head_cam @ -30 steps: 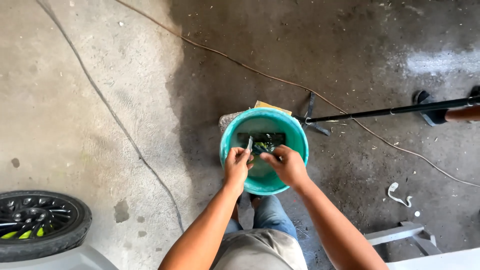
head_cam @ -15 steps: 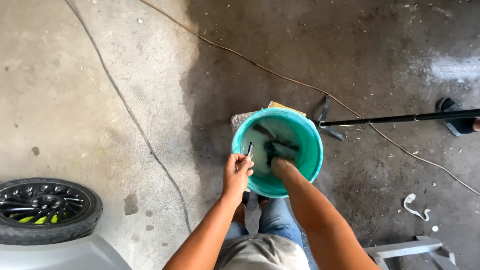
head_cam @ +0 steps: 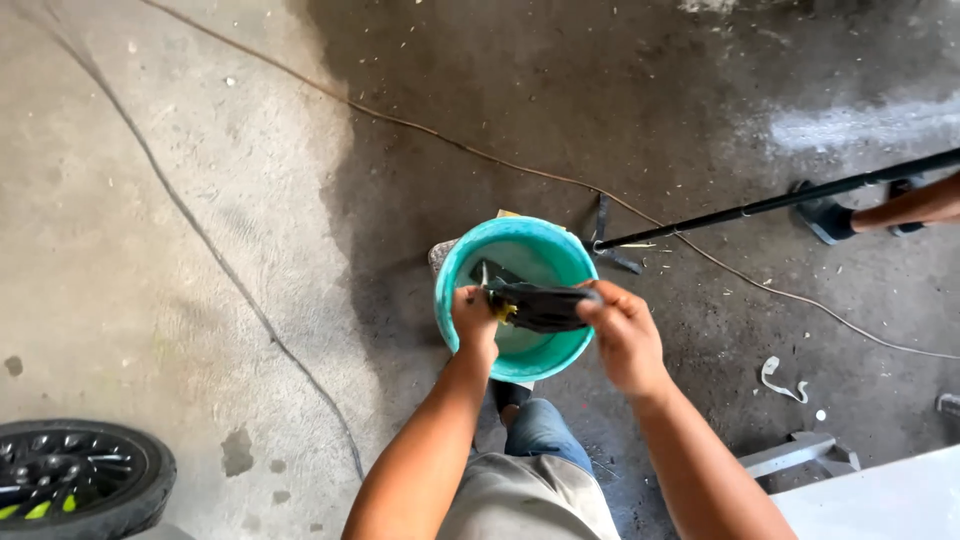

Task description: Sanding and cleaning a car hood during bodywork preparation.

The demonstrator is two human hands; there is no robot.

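Head view: both hands grasp a dark, wet-looking part [head_cam: 540,307] over the teal bucket [head_cam: 452,290], left hand [head_cam: 474,318] clenched on one end, right hand [head_cam: 622,335] on the other. It looks rigid, fairly light and probably slippery; the ends, inside each grip, seem the surest hold. Below the grips lies the damp concrete floor [head_cam: 200,200].

Concrete floor [head_cam: 200,200] w/ bucket [head_cam: 455,262], tyre [head_cam: 70,480]

At frame centre we see our left hand [head_cam: 473,318] and right hand [head_cam: 622,335] gripping a dark wet part [head_cam: 540,306] over a teal bucket [head_cam: 455,270]; a wheel [head_cam: 75,480] lies lower left.
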